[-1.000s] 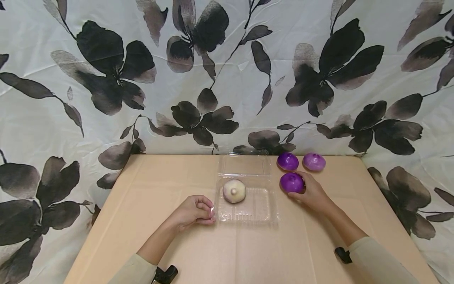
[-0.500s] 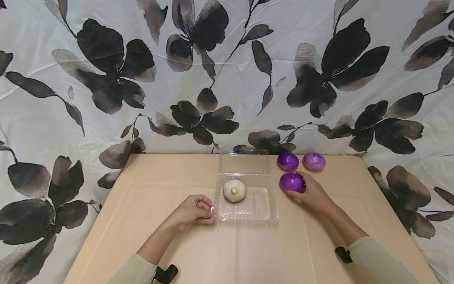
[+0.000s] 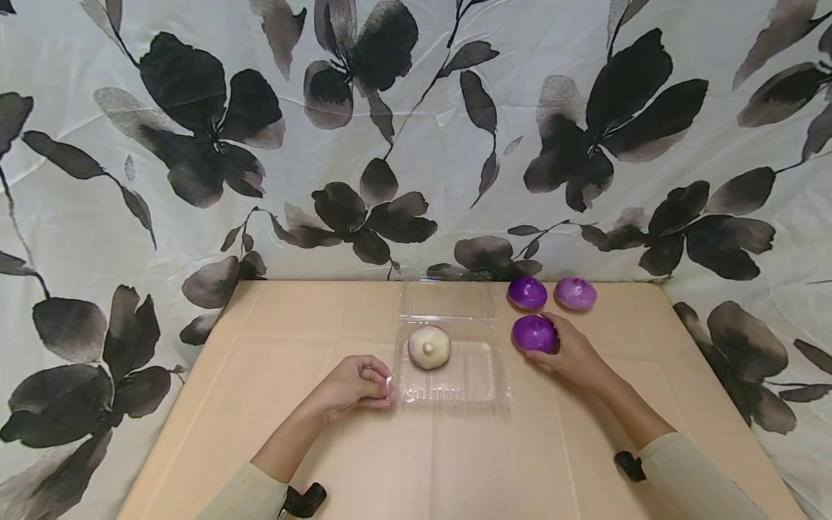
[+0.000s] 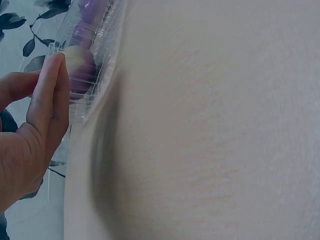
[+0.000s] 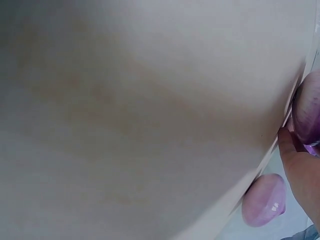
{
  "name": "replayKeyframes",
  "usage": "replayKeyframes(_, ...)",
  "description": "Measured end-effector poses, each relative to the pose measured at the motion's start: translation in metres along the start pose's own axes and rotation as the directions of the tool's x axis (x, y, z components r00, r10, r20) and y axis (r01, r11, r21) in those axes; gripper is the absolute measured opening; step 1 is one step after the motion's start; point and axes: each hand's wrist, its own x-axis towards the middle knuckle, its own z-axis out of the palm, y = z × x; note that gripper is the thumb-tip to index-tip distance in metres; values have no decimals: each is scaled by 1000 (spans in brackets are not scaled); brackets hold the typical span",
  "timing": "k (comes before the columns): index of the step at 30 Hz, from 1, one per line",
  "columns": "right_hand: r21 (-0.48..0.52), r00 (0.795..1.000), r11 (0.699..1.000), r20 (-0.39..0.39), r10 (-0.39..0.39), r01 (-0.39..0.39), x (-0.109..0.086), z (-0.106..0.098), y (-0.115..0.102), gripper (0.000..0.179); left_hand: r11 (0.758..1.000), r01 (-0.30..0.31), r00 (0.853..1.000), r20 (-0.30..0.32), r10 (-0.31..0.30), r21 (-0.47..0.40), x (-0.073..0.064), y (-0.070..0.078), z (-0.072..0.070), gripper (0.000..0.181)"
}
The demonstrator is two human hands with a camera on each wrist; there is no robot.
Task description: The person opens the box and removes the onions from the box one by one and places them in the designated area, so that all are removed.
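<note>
A clear plastic clamshell container (image 3: 471,393) lies with its lid folded back, and a pale, peeled-looking onion (image 3: 429,347) sits in the left part of its base. My left hand (image 3: 356,385) pinches the container's left edge between thumb and fingers; in the left wrist view the fingertips (image 4: 56,62) overlap the ribbed wall. To the right of the container, my right hand (image 3: 572,352) grips a purple onion (image 3: 534,334) from its right side. The right wrist view catches only part of that hand (image 5: 302,172) and of the gripped onion (image 5: 309,110).
Behind the gripped onion are a dark purple onion (image 3: 527,293) and a lighter purple one (image 3: 575,295), near the back edge of the tan table (image 3: 312,318). A floral cloth (image 3: 416,166) hangs directly behind the table and down both sides.
Both hands and the onions have stayed in place. Only a slight shift of the head view shows, and the cloth at the left has moved a little.
</note>
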Motion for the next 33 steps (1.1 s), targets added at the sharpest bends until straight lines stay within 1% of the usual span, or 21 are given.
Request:
replayKeyframes(18,6,1000,1000,-2,5,-5,-12,4,-9,94,1000,-2,1000,19,2,4,-5,-1,-5,26)
replayKeyframes(27,13,1000,1000,0,-6,6,-12,2,-10,94,1000,-2,1000,17,2,5,-4,-2,-4,26)
replayKeyframes(31,35,1000,999,0,-12,12,-13,-2,-10,95,1000,-8,1000,14,8,8,-4,-3,-4,26)
replayKeyframes(33,40,999,999,-8,-36,37,-13,-5,-13,94,1000,-9,1000,13,9,8,-3,-3,-4,26)
